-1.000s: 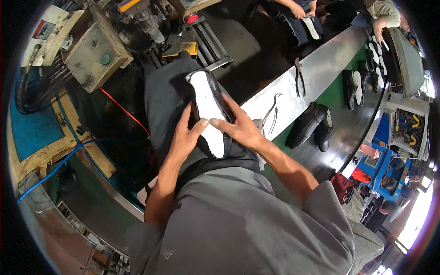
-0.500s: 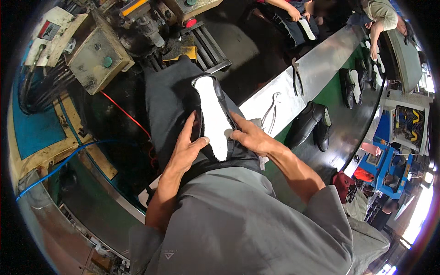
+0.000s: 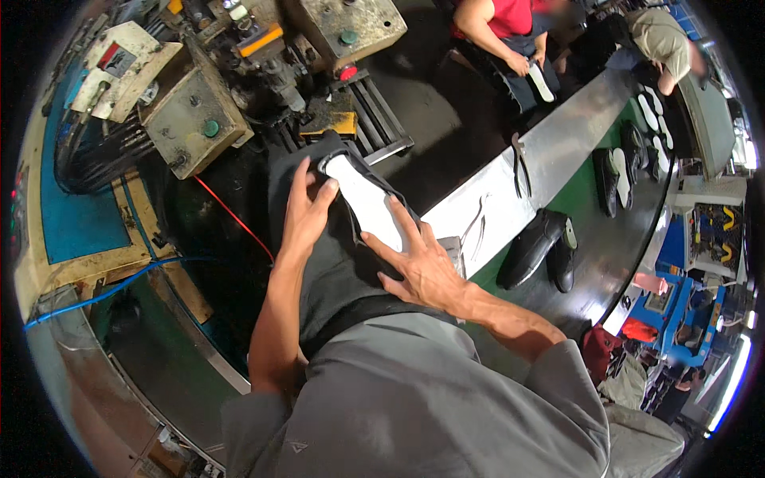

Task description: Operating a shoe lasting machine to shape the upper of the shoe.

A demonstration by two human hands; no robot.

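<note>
Your left grip (image 3: 307,210) at far end of black shoe (image 3: 374,177), cannot tell if holding, right grip (image 3: 430,268) spread wide over its white insole (image 3: 362,199), pincers (image 3: 518,150) on metal tabletop (image 3: 570,119)

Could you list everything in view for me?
Shoe: one, black and white, centre
Metal strip: one, silver, right of centre
Plier-like tools: two, metallic, on the strip
Nearer shoes: two, black, right of the strip
Farther shoes: several, black, upper right
Sole-shaped pieces: several, white, upper right
Green-buttoned boxes: two, grey, upper left
Hose: one, blue, left
Cable: one, red, left
People: two, red and beige tops, upper right
Left hand: one, bare, shoe's far end
Right hand: one, bare, shoe's near part
</note>
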